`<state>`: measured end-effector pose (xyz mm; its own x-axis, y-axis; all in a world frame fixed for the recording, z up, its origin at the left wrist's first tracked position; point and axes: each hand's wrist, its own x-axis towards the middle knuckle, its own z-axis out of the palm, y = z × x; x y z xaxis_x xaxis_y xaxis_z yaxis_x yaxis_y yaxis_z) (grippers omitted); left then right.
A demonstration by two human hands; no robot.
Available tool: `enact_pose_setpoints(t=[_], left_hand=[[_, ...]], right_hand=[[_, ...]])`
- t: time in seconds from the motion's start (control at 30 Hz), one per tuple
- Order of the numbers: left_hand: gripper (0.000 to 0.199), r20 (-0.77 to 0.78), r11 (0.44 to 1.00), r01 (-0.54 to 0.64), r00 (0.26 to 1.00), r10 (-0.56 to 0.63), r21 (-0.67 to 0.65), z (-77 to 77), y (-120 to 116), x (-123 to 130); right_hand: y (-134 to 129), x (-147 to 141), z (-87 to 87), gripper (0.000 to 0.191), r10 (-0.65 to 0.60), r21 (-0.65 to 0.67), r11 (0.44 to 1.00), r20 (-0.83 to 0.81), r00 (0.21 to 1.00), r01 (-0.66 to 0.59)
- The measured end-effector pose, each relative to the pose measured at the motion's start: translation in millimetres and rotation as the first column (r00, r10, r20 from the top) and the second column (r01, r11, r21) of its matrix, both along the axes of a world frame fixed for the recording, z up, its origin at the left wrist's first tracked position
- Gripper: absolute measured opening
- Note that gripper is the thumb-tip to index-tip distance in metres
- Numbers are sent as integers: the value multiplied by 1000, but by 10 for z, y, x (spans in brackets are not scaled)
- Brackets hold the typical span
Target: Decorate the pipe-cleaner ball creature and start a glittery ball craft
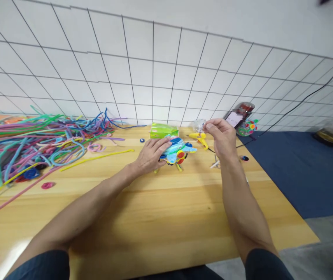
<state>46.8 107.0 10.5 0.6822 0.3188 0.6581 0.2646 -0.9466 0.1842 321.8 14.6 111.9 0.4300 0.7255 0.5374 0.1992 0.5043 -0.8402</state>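
A blue and green craft piece (178, 146) with red and yellow round parts stands on the wooden table (166, 217), in front of a green packet (164, 130). My left hand (152, 154) is wrapped over its left side, thumb low and fingers on top. My right hand (220, 134) is raised to the right of the craft piece, its thumb and index finger pinched together; what they hold, if anything, is too small to name. Just left of that hand lies a yellow glue gun (199, 139), partly behind the fingers.
Many coloured pipe cleaners (38, 144) pile up at the left, with a pink ring (48, 185) in front. A blue cap (142, 140) lies behind my left hand. At the back right are a phone (234, 118), a jar and a black cable (295, 105).
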Motion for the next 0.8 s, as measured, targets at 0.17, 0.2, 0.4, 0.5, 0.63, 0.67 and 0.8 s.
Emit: enact_pose_setpoints(t=[0.17, 0.2, 0.4, 0.5, 0.63, 0.67, 0.8], left_hand=[[60, -71, 991, 48, 996, -57, -124, -357, -1, -17], [60, -71, 987, 44, 996, -55, -154, -400, -2, -20], [69, 35, 984, 77, 997, -72, -163, -503, 6, -68], [85, 75, 985, 156, 986, -150, -80, -502, 9, -110], [92, 64, 982, 170, 984, -165, -83, -496, -2, -167], [90, 61, 982, 167, 985, -162, -89, -491, -5, -181], [91, 28, 964, 220, 975, -218, -146, -445, -10, -244]], right_hand=[[-103, -120, -547, 18, 45, -231, 973, 77, 996, -26], [-131, -146, -656, 19, 50, -264, 964, 92, 995, -24], [-254, -270, -994, 27, 53, -285, 958, 238, 970, 18], [-274, -312, -1036, 36, 94, -255, 967, 339, 936, -5], [-288, -339, -1083, 45, 134, -257, 966, 393, 910, -31], [-291, -341, -1092, 46, 133, -257, 966, 391, 911, -31], [-316, -344, -1111, 52, 121, -249, 968, 364, 924, -29]])
